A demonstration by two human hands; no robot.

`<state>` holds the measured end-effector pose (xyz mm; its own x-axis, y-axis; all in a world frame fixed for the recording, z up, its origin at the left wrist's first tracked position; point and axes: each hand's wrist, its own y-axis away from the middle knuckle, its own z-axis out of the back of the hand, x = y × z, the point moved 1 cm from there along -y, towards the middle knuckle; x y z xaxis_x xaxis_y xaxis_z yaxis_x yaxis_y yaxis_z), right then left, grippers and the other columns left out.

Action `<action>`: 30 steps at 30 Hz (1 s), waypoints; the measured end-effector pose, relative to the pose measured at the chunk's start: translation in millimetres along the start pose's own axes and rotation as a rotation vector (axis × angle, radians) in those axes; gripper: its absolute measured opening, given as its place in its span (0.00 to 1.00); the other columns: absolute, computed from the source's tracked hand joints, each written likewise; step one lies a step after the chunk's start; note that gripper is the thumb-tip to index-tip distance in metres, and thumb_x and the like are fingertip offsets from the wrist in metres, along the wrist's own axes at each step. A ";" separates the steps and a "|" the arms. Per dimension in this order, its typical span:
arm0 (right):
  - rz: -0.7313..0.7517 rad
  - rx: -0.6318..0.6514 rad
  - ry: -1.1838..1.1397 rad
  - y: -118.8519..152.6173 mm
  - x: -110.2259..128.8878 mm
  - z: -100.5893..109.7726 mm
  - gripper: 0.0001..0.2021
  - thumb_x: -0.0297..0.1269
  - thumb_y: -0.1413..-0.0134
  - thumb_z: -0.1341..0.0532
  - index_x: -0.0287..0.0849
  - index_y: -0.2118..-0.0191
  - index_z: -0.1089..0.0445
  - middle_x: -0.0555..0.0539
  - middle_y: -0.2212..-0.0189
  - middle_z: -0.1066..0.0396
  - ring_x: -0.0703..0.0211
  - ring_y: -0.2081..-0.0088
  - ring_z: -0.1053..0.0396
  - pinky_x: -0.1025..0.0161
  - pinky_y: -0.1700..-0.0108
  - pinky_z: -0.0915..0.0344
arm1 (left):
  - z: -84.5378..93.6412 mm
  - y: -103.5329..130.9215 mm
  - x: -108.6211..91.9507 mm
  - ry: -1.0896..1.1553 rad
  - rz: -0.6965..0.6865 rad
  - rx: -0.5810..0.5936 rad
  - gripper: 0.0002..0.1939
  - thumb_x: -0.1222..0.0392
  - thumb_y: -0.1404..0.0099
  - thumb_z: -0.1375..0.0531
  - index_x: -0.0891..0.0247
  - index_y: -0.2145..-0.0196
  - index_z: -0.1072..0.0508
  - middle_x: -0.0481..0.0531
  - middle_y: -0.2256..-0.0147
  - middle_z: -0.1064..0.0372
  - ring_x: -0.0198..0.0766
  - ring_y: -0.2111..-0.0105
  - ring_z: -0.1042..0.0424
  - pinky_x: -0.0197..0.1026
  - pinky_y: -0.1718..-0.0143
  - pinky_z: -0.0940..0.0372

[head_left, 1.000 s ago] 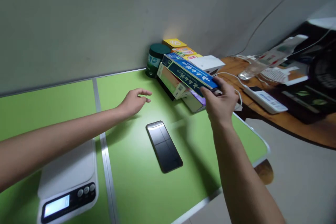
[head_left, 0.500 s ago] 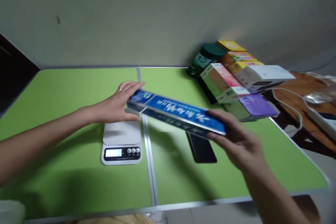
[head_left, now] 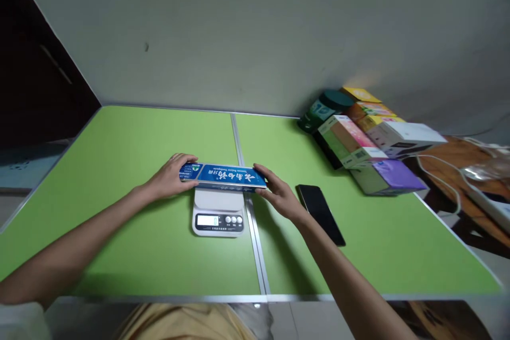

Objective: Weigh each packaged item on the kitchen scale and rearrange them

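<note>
Two hands, the left at nine o'clock and the right at three, have their fingers pinching opposite ends of a blue toothpaste box, which is over the white scale.

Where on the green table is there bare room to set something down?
Bare: the stretch between the left forearm and the back edge, and the strip between the scale and the front edge. Crowded: the right rear, with the dark green tub, white box and purple-topped box.
</note>
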<state>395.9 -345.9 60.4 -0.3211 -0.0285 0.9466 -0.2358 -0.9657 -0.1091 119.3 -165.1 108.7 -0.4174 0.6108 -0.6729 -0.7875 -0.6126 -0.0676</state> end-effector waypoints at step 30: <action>-0.092 -0.450 -0.264 22.2 -17.4 -36.2 0.22 0.34 0.61 0.41 0.41 0.54 0.36 0.50 0.72 0.30 0.59 0.71 0.30 0.56 0.65 0.32 | -42.4 45.5 76.9 0.061 -0.018 -0.324 0.37 0.67 0.47 0.47 0.66 0.38 0.44 0.63 0.45 0.35 0.54 0.44 0.34 0.62 0.41 0.40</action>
<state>363.1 -357.4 30.5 -0.0523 -0.0689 0.9963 -0.6415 -0.7622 -0.0864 70.6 -167.3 22.6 -0.3687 0.5977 -0.7119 -0.6054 -0.7355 -0.3040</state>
